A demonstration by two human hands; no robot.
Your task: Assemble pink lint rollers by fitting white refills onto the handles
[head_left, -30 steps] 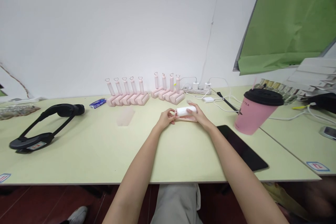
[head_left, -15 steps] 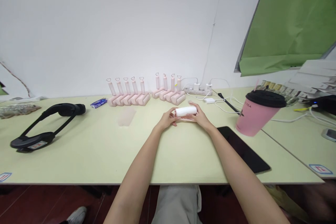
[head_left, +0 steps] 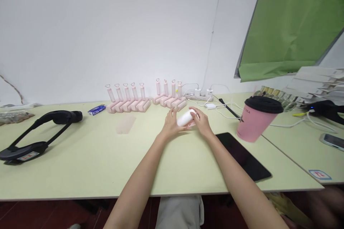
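A smooth white cylinder (head_left: 185, 118) is between my two hands, tilted with its right end farther away. At its left end my left hand (head_left: 170, 123) holds it, fingers raised behind and thumb along the near side. Curled over the right end, my right hand (head_left: 200, 121) grips it too. Something pale pink shows beneath the cylinder, partly hidden by my fingers. Beyond my hands, pale pink blocks with rounded tops (head_left: 128, 106) stand in two groups, with slim pink tubes topped by heart-shaped loops (head_left: 127, 92) behind them.
A thin pinkish sheet (head_left: 125, 125) lies left of my hands. A black headset (head_left: 40, 132) and a blue packet (head_left: 97, 109) are farther left. On the right are a dark tablet (head_left: 243, 155), a pink cup with black lid (head_left: 254, 121), white cables and a power strip (head_left: 200, 97).
The cylinder has turned from nearly level to slanted, its left end nearer me. My left fingers have lifted and spread, and my right hand has shifted on its end. The view has moved slightly.
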